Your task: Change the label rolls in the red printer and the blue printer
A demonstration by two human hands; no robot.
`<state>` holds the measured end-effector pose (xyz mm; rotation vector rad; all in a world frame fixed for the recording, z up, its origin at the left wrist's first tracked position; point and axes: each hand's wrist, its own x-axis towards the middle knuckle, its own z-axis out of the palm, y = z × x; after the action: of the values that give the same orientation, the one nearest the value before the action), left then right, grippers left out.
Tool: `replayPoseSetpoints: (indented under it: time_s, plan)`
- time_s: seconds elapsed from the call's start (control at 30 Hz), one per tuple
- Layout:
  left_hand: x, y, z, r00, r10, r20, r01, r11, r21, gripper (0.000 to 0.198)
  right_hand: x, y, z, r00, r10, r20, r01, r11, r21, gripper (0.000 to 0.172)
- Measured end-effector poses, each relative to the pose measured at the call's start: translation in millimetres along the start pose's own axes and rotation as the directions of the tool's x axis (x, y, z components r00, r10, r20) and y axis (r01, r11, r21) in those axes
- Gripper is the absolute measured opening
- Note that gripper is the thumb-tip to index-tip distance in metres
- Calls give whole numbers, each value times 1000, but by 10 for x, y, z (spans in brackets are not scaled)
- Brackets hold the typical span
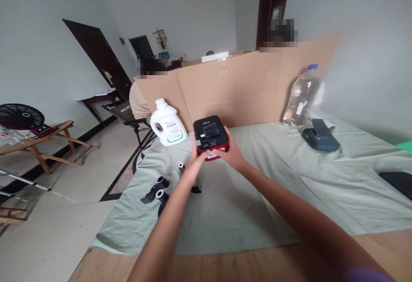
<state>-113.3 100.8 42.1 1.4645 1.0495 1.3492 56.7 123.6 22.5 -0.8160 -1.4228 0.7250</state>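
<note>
Both hands grip a small box-shaped device [206, 132] with rounded corners, a black top with a dark screen-like panel, and a red lower body. My left hand [195, 162] is wrapped round its left side and near edge. On the opposite side, my right hand [232, 152] holds the right edge, its thumb along the front. The device is over the cloth near the cardboard; whether it rests there I cannot tell. Left of my left forearm lie several dark rolls with white cores, among them one roll [160, 194] partly hidden by the arm.
A white detergent jug [169, 127] and a large clear bottle [301, 97] stand before a cardboard partition [231, 89]. At right are a dark device [320, 138] and a black flat object [397, 182] on the green cloth [231, 213]. People sit behind the partition.
</note>
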Motion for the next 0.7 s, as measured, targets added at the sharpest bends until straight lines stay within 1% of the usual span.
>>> replayPoseSetpoints:
  time_s: [0.07,0.13,0.2,0.23,0.3,0.4,0.5,0.7]
  plan:
    - [-254,-100,432,997,41,60,-37,998,-59,85,-311,-146,-421,999,18,-40,-21,997,-70,106]
    - [-482,-234,802,995,53,83,-42,992,-121,87,-624,-211,-741,995,51,-89,-62,991,-121,103]
    - [-650,-373,1056,995,34,99,-19,989,-145,88,-878,-198,-948,989,78,-125,-99,981,-170,101]
    - [-710,-436,1133,994,18,107,-3,990,-140,88,-975,-170,-1013,987,88,-134,-113,975,-193,100]
    - [-787,-544,1201,993,4,122,10,994,-111,87,-1111,-92,-1084,984,100,-150,-134,962,-236,97]
    - [-838,-640,1183,991,23,129,-14,998,-68,83,-1211,21,-1098,981,97,-167,-144,945,-294,95]
    - [-852,-666,1157,993,27,117,-22,999,-47,78,-1246,79,-1084,977,119,-177,-172,931,-321,95]
    - [-858,-654,1177,993,9,120,-8,1000,-8,78,-1263,89,-1107,961,208,-183,-263,892,-368,96]
